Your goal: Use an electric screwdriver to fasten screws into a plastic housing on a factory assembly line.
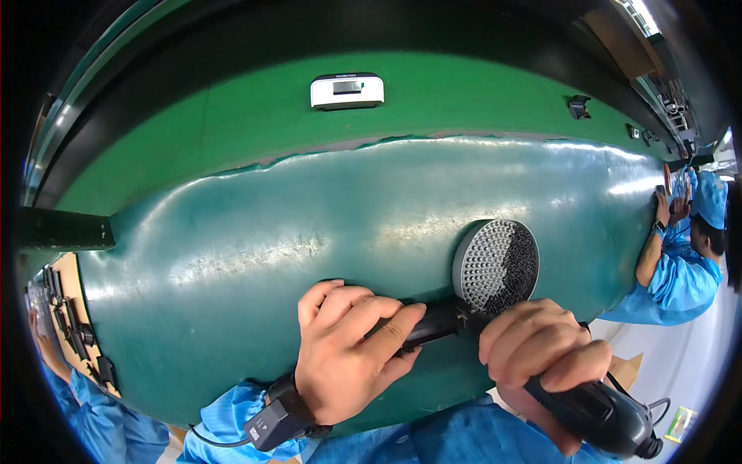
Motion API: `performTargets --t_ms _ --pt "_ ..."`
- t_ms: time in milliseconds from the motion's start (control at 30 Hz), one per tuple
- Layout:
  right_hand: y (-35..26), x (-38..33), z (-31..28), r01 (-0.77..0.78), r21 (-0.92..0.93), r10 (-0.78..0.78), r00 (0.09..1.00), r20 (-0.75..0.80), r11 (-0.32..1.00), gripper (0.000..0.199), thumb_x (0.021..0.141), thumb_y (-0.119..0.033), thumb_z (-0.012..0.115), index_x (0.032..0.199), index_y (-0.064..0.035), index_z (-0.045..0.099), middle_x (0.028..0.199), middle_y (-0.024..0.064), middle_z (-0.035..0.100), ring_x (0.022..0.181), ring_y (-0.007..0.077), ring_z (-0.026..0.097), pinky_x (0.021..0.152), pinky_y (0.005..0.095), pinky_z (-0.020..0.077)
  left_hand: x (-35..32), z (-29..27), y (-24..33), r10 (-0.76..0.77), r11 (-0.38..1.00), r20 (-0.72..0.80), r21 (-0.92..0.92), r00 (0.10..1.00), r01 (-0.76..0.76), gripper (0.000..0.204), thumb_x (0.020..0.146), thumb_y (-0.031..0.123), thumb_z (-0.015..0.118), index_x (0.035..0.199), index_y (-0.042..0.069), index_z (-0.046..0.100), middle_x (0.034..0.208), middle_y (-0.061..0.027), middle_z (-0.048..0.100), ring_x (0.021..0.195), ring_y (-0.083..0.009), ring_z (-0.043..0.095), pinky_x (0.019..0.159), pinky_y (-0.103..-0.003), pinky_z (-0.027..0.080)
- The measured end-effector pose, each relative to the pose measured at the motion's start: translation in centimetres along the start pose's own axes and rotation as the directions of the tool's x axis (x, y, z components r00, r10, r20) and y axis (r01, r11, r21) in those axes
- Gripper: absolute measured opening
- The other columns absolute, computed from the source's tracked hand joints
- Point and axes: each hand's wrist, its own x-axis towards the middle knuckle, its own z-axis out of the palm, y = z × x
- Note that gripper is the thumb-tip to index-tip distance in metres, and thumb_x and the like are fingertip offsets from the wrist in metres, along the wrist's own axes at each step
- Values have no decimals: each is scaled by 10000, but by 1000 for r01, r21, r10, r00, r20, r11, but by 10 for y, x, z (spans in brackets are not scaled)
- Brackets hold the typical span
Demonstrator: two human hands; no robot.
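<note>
On the green bench mat, my left hand [340, 352] is closed around a long black plastic part [433, 325], pressing it down near the front edge. My right hand [537, 344] grips a black electric screwdriver [599, 414], its rear end and cord toward my body. The tool's front end points at the right end of the black part; my fingers hide the bit, so contact cannot be made out. Just beyond stands a round grey dish [481, 263] with a dimpled bottom. Many small black screws [520, 271] lie heaped along its right side.
A white box-shaped device [347, 93] stands on the green ledge behind the mat, with a small black piece [580, 107] farther right. At left, a tan board [71, 282] carries several black parts below a dark beam [66, 230]. Co-workers in blue sit left [104, 417] and right [680, 282].
</note>
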Motion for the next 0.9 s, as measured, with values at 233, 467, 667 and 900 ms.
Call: performTargets --t_ms 233,467,667,900 --pt "-7 4 5 -85 -9 85 996 -3 996 637 929 -646 752 1087 -72 526 696 64 602 535 206 616 480 342 566 -4 -1 -2 6 1000 -21 27 1000 -5 531 610 191 945 1121 139 810 1048 33 688 1030 -220 596 1069 -476 394" --pt "-4 11 -20 -96 43 104 958 -268 994 739 960 -770 594 1236 -90 500 803 69 576 576 191 597 486 356 515 -1 -3 2 -1 1000 -12 30 1000 2 517 619 198 948 1115 141 813 1043 32 692 1034 -217 599 1079 -471 393" --pt "3 6 -20 -139 48 147 953 -264 989 760 960 -779 580 1245 -82 481 806 71 577 578 201 602 503 371 523 -1 -2 -2 4 1000 -18 18 1000 -3 517 617 200 949 1115 147 815 1033 30 690 1036 -223 597 1074 -473 396" --pt "1 12 -16 -198 36 201 951 -237 980 750 945 -760 628 1224 -80 480 792 74 577 579 204 604 505 373 523 -2 -6 0 7 1000 -23 8 1000 -6 531 621 197 946 1131 138 811 1042 28 687 1031 -223 596 1076 -473 391"
